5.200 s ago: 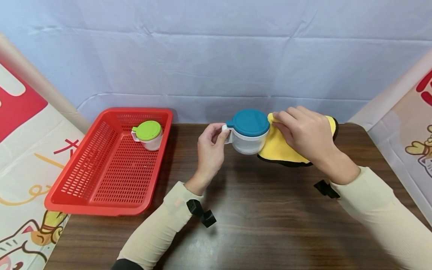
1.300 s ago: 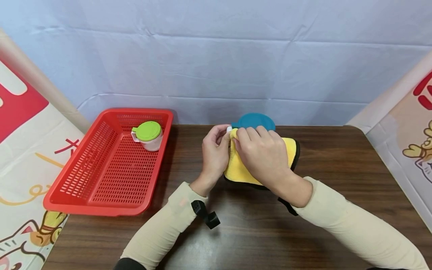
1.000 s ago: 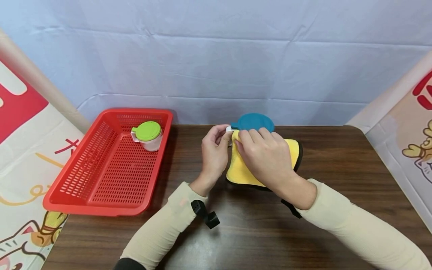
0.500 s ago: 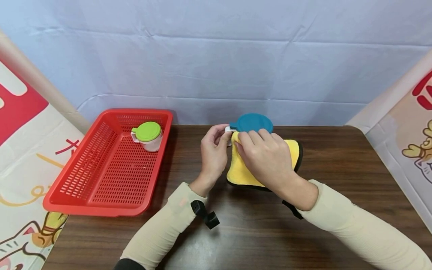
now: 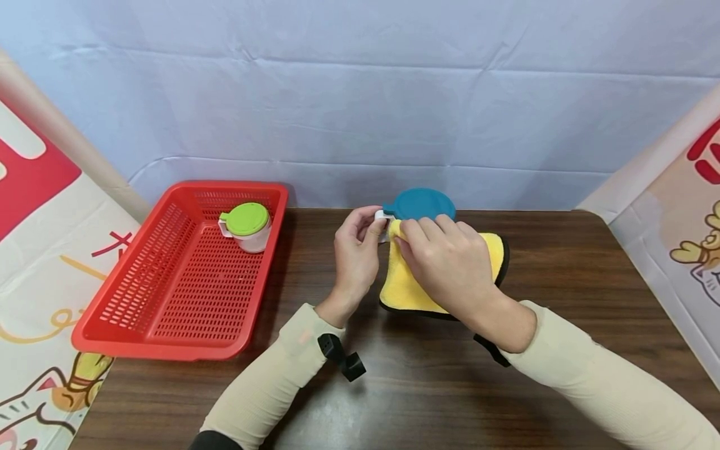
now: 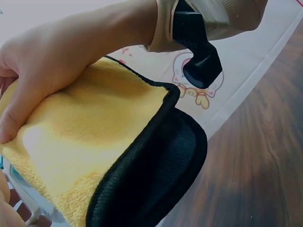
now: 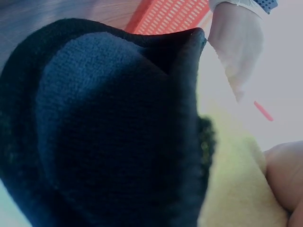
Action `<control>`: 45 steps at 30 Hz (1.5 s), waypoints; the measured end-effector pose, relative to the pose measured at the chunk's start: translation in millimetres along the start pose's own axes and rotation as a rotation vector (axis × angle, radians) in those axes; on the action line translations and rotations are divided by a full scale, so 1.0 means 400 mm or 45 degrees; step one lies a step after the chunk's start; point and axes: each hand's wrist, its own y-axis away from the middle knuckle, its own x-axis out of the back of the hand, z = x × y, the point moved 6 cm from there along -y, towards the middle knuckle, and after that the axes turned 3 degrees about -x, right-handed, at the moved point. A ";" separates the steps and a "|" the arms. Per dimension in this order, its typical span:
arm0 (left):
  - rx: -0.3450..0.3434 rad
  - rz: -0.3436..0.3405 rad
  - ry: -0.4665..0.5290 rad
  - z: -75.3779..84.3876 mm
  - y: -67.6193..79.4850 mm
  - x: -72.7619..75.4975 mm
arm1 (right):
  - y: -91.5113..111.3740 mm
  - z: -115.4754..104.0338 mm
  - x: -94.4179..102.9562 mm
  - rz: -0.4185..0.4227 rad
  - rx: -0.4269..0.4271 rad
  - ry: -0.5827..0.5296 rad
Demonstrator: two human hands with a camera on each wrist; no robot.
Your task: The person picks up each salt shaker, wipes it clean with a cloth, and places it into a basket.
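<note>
In the head view a clear jar with a blue lid is held off to the right of my left hand, whose thumb and fingers pinch its white handle. My right hand grips a folded yellow cloth with black edging against the jar's near side. Cloth and hand hide most of the jar's body. The cloth's dark underside fills much of the right wrist view. From the left wrist, the right hand's thumb presses on the yellow cloth, and a bit of the clear jar shows below.
A red perforated basket stands on the left of the brown wooden table. Inside it, at the back right, sits a smaller jar with a green lid. A pale cloth backdrop rises behind the table.
Earlier the right hand held the cloth at the jar's right side; it has since moved left and nearer, across the jar's front. Over the last second the cloth shifts slightly right; the left hand keeps the handle.
</note>
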 end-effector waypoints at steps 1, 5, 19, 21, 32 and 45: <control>0.000 0.001 -0.002 0.001 0.000 0.000 | 0.001 0.001 0.001 -0.004 -0.001 -0.005; -0.013 0.007 -0.003 0.002 0.000 0.000 | 0.006 0.004 0.006 -0.012 -0.002 -0.028; -0.044 0.016 -0.020 0.001 -0.005 0.008 | 0.020 0.023 0.025 -0.020 0.025 -0.038; -0.045 0.014 -0.017 0.002 -0.004 0.009 | 0.023 0.027 0.027 -0.034 0.025 -0.033; -0.033 0.052 -0.040 0.004 -0.009 0.016 | 0.042 0.059 0.038 -0.053 0.010 -0.035; -0.031 0.076 0.006 -0.001 -0.014 0.023 | 0.058 0.094 0.045 -0.075 -0.046 -0.012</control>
